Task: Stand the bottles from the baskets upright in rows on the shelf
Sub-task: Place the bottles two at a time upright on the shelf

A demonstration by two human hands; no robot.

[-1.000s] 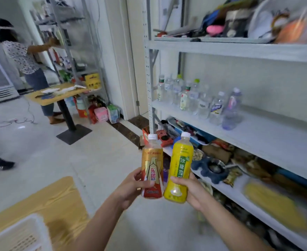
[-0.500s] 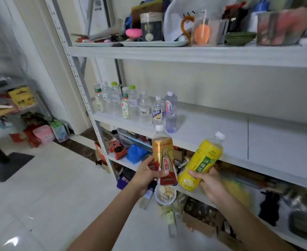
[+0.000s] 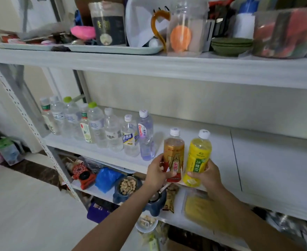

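Lower centre: left hand [image 3: 156,173] grips gold bottle [image 3: 173,156], right hand [image 3: 208,175] grips yellow bottle [image 3: 198,158]; both look full, likely heavy, slick — hold low on body.

Shelf [image 3: 257,160] lies bare right of clear bottles [image 3: 113,131].

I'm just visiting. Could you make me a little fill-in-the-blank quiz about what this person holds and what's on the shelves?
The left hand grips the gold bottle; the right hand grips the other bottle, which is ____.
Both gripped bottles have ____ caps.
The clear bottles stand in a row to the ____ of both hands.
The stacked bowls on the top shelf are ____.
Missing words: yellow; white; left; green.
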